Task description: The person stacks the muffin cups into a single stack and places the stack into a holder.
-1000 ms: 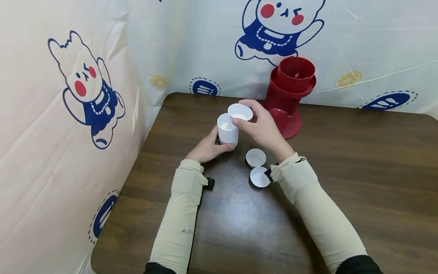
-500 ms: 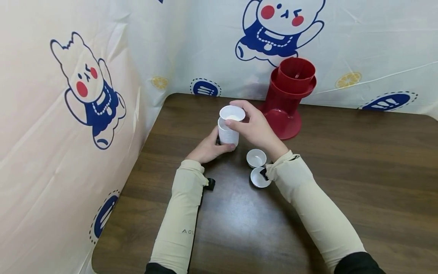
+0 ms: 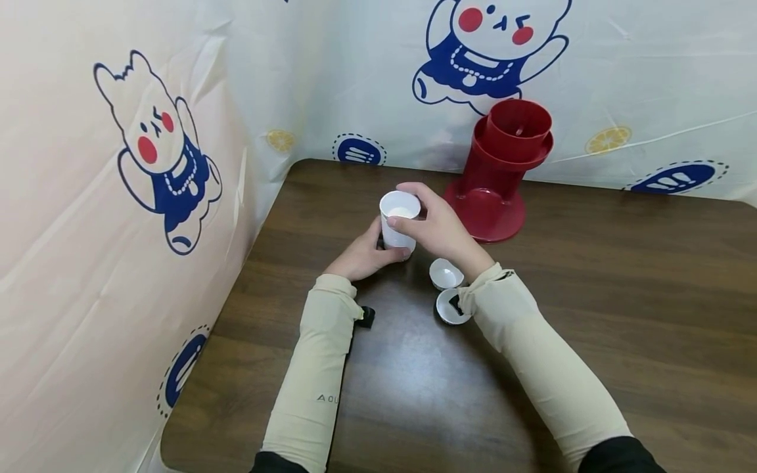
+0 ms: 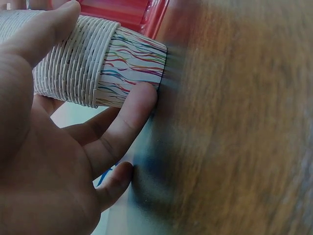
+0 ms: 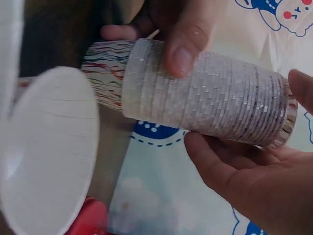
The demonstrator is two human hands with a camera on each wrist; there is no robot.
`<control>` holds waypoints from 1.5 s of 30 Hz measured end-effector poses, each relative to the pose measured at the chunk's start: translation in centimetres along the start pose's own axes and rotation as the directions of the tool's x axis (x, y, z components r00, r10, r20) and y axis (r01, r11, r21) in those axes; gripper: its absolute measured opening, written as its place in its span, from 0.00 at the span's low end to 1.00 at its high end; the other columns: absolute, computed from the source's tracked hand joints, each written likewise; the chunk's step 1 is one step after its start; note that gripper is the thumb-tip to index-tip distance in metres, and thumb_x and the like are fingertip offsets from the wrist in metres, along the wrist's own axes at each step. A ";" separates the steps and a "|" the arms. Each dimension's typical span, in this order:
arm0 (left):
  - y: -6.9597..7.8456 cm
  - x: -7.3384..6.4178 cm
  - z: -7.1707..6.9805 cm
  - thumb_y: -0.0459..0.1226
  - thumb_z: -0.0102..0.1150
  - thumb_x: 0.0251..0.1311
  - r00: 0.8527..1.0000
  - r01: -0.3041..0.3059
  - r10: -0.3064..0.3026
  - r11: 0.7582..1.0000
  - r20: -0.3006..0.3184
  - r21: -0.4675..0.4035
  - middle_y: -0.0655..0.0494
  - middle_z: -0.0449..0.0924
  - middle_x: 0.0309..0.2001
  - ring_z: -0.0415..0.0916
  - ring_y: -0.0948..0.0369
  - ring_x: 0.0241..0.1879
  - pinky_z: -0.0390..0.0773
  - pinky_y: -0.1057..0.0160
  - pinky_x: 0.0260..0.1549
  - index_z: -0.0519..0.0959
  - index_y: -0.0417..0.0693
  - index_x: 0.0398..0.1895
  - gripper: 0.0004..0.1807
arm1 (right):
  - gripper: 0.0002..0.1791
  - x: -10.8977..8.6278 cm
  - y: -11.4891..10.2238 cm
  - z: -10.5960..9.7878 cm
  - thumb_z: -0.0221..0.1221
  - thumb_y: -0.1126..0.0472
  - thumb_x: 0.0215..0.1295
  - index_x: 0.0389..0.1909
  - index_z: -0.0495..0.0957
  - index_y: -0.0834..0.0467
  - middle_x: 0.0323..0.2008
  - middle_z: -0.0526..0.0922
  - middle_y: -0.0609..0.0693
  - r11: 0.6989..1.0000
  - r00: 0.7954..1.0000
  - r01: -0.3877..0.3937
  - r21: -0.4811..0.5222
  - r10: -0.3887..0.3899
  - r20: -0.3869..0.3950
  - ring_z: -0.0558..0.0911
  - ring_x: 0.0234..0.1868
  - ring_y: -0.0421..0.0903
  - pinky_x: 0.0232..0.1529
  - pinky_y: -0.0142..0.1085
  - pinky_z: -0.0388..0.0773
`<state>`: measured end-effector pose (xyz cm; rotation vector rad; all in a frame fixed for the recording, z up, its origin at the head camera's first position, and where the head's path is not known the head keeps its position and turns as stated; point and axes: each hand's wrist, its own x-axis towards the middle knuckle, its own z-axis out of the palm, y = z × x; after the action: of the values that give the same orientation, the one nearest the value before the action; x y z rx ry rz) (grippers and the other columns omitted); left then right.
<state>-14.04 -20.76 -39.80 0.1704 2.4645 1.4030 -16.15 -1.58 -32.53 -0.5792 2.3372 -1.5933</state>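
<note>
A stack of white paper cups is held over the table, its patterned lowest cup showing in both wrist views. My left hand grips its lower part, thumb on the near side. At the top, my right hand holds the uppermost paper cup by its rim, thumb in front and fingers behind. That cup sits in the stack; the right wrist view shows tightly nested rims. Two more white paper cups, a farther one and a nearer one, stand on the table below my right wrist.
Behind my right hand stands a red cylindrical holder with a wide round base and an inner tube. The brown wooden table meets a printed cloth at the back and left.
My right hand has moved left and down, bringing its separate cup over the stack and into it. My left hand has kept its grip on the stack.
</note>
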 end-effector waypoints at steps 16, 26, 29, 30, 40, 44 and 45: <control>0.1 0.1 0.1 0.55 0.69 0.60 1.000 -0.006 0.006 1.000 -0.013 0.015 0.53 0.65 0.69 0.65 0.53 0.66 0.62 0.48 0.66 0.51 0.63 0.78 0.48 | 0.35 -0.6 1.2 -1.4 0.68 0.58 0.65 0.69 0.65 0.59 0.63 0.74 0.56 0.989 0.988 -0.061 -0.134 0.079 0.132 0.73 0.64 0.54 0.61 0.48 0.72; -0.1 0.2 0.2 0.54 0.70 0.59 1.000 -0.004 0.004 1.000 -0.017 -0.001 0.52 0.68 0.66 0.67 0.53 0.63 0.64 0.48 0.64 0.52 0.62 0.78 0.49 | 0.30 -2.2 2.3 -3.7 0.65 0.59 0.67 0.68 0.70 0.61 0.62 0.75 0.60 0.991 0.987 -0.032 -0.132 0.052 0.153 0.76 0.62 0.57 0.62 0.51 0.71; 0.0 0.2 0.3 0.53 0.70 0.59 1.000 0.001 -0.001 1.000 -0.021 0.000 0.52 0.68 0.66 0.67 0.53 0.64 0.63 0.48 0.64 0.53 0.62 0.77 0.48 | 0.28 -3.2 3.1 -4.4 0.64 0.60 0.67 0.67 0.71 0.62 0.62 0.76 0.62 0.990 0.990 -0.035 -0.135 0.053 0.132 0.76 0.61 0.58 0.62 0.51 0.71; 0.0 0.2 0.3 0.53 0.71 0.59 1.000 0.002 -0.002 1.000 -0.023 0.002 0.52 0.68 0.66 0.67 0.53 0.64 0.63 0.49 0.65 0.53 0.62 0.77 0.48 | 0.28 -3.7 3.4 -4.6 0.64 0.60 0.67 0.66 0.72 0.61 0.61 0.76 0.61 0.990 0.991 -0.044 -0.136 0.061 0.122 0.76 0.61 0.59 0.62 0.51 0.71; 0.2 0.2 0.4 0.52 0.71 0.59 1.000 -0.003 0.003 1.000 -0.026 0.011 0.53 0.68 0.66 0.66 0.54 0.64 0.63 0.50 0.65 0.53 0.60 0.77 0.47 | 0.22 -9.6 4.9 -5.7 0.66 0.57 0.67 0.59 0.77 0.59 0.53 0.81 0.57 0.972 0.991 -0.132 -0.194 0.135 0.002 0.80 0.47 0.53 0.46 0.47 0.77; 0.0 0.2 0.4 0.53 0.71 0.59 1.000 0.003 -0.003 1.000 -0.030 0.019 0.53 0.68 0.66 0.66 0.54 0.64 0.63 0.50 0.65 0.53 0.60 0.77 0.48 | 0.23 -11.4 5.7 -5.5 0.67 0.56 0.65 0.58 0.76 0.59 0.50 0.81 0.56 0.961 0.987 -0.154 -0.230 0.158 0.003 0.81 0.43 0.51 0.41 0.44 0.78; 0.0 0.2 0.4 0.53 0.71 0.59 1.000 0.005 -0.004 1.000 -0.030 0.020 0.52 0.68 0.66 0.66 0.54 0.64 0.63 0.49 0.65 0.53 0.60 0.77 0.48 | 0.24 -11.7 5.9 -5.4 0.68 0.56 0.65 0.58 0.76 0.60 0.50 0.81 0.57 0.958 0.987 -0.152 -0.241 0.160 0.013 0.81 0.42 0.50 0.40 0.43 0.78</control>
<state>-14.14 -20.42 -40.05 0.1492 2.5028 1.3888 -9.05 10.17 -36.21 -0.4510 2.5004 -1.2346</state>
